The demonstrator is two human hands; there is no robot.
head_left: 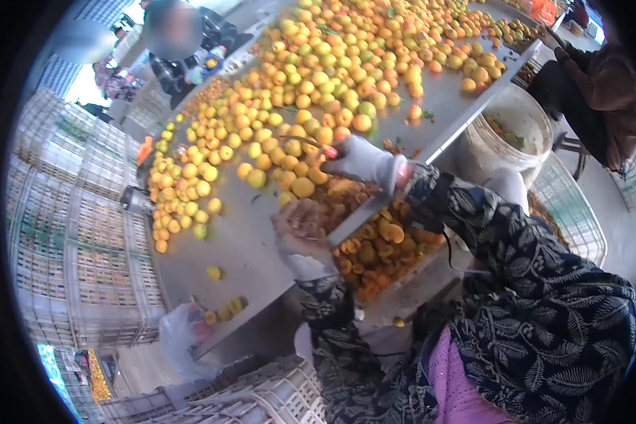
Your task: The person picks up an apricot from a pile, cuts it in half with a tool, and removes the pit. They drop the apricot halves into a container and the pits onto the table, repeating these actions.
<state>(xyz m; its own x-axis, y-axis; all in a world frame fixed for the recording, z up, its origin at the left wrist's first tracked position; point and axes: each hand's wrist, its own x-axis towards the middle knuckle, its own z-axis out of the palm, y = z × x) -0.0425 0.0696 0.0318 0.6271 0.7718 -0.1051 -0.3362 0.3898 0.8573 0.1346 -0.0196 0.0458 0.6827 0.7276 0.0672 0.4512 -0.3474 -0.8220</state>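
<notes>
1. Counter: big metal sorting surface, most of it covered by a heap of apricots, yellow to orange, some greenish; a few strays lie apart near the close edge.
2. White plastic crates stacked high on one side; more crates low in front of the person.
3. White bucket stands beyond the counter's edge with scraps inside. Another person's dark sleeve is just past it; another person stands at the far end.
4. Tray of halved apricots sits at the counter's near edge, under both hands, cut faces showing.
5. Right hand, grey glove, closed round a knife with a red bit at the grip, blade pointing over the heap.
6. Left hand, gloved, fingers curled close above the tray; seems to grip a fruit, but blur hides it, so cannot tell.
7. Handling, as a judgement: the fruit looks light, soft, easily bruised, and wet and slippery once cut. Best cupped round the middle with a loose grip, seam turned to the blade.
</notes>
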